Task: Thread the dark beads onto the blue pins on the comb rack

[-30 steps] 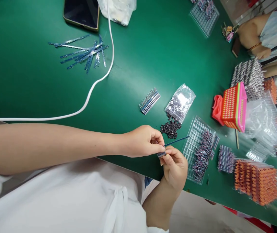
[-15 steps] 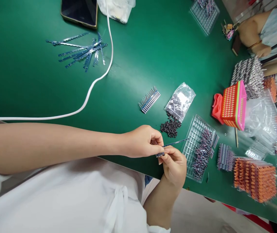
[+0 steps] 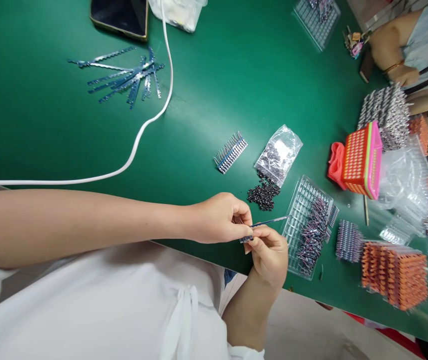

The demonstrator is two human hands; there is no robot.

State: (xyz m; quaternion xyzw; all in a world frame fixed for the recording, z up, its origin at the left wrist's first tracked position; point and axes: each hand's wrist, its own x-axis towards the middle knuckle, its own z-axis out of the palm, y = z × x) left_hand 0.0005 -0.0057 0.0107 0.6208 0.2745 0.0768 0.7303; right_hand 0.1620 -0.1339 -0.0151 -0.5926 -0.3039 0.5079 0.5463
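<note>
My left hand (image 3: 223,218) and my right hand (image 3: 270,254) meet near the table's front edge, fingertips touching. Between them, both pinch a small row of blue-and-white parts (image 3: 246,239) with thin wire leads, mostly covered by the fingers. A narrow blue strip (image 3: 272,220) sticks out from the fingers to the right, its far end over the edge of a clear plastic tray (image 3: 292,225). A similar row of parts with wire leads (image 3: 231,153) lies on the table beyond my left hand. Small black beads (image 3: 263,195) are heaped beside a clear bag (image 3: 279,155).
Loose blue strips (image 3: 133,77), a phone (image 3: 119,17) and a white cable (image 3: 138,140) lie at upper left. On the right are an orange basket (image 3: 356,162), bundles of orange parts (image 3: 394,275) and plastic bags (image 3: 405,175). Other people's arms (image 3: 390,55) rest at the far right.
Both hands keep the same pinch on the row of parts, with hardly any movement. The whole view has shifted slightly. A co-worker's hand at the far right has moved a little.
</note>
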